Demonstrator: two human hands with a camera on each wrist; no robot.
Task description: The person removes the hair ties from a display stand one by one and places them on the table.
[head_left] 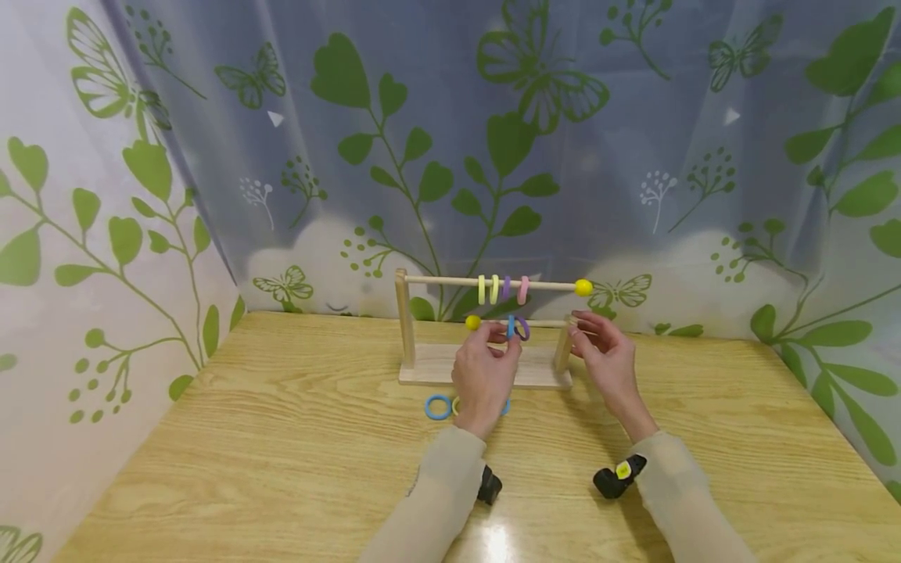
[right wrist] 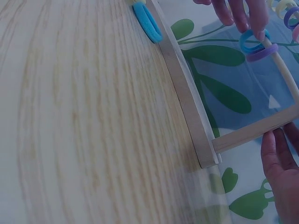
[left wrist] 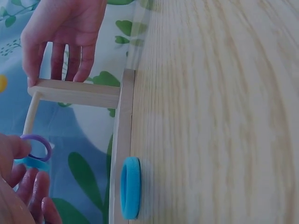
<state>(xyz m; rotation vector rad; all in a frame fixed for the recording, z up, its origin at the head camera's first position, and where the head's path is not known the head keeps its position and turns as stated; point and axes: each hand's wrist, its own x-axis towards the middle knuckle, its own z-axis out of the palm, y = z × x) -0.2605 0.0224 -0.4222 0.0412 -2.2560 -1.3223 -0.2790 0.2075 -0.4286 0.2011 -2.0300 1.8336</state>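
A wooden stand (head_left: 429,367) with two rods stands on the table. My left hand (head_left: 486,379) pinches a blue hair tie (head_left: 510,327) on the lower rod, near its yellow end ball (head_left: 473,321). Directly to the right, a purple hair tie (right wrist: 262,53) hangs round the same rod. With thumb and fingers, my right hand (head_left: 611,367) grips the top of the stand's right post (head_left: 564,349). Two yellow hair ties, a purple one and a pink hair tie (head_left: 523,290) hang on the upper rod (head_left: 443,280).
In front of the stand, a blue hair tie (head_left: 427,407), a partly covered yellow one (head_left: 455,406) and another blue hair tie (left wrist: 131,188) lie on the wooden table (head_left: 281,453). A patterned curtain (head_left: 436,219) hangs behind. The upper rod ends in a yellow ball (head_left: 583,288).
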